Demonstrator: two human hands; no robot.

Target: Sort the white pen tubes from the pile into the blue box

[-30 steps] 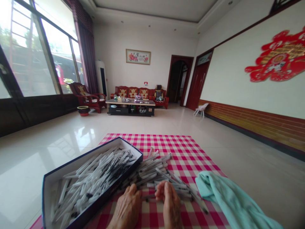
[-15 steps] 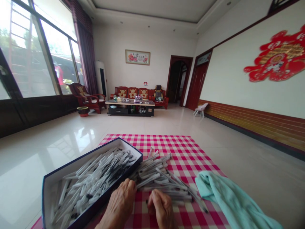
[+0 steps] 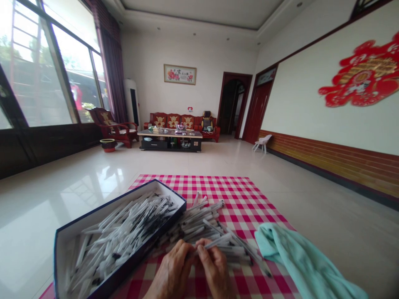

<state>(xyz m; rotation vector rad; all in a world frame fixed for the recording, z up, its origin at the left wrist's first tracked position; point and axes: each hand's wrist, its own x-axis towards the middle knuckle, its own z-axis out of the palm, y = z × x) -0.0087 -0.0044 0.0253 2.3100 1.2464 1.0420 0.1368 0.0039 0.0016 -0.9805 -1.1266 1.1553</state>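
My right hand is closed around a pen with a clear, whitish barrel, which points up to the right. Fingers of my left hand are pinched at the pen's lower left end, right against the right hand. That end is hidden by the fingers. Just beyond both hands lies a loose pile of similar pens, some with black ends. To the left, a dark blue box with a white inside is heaped with pale, translucent pen pieces, several with black parts.
A pink-and-white checked cloth covers the work surface. A mint-green cloth lies crumpled at the right. Farther off stand a low table, a red wooden sofa and a small pale chair.
My left hand has moved right to meet my right hand. A pen now shows between them, its barrel sticking out past the right hand's fingers.
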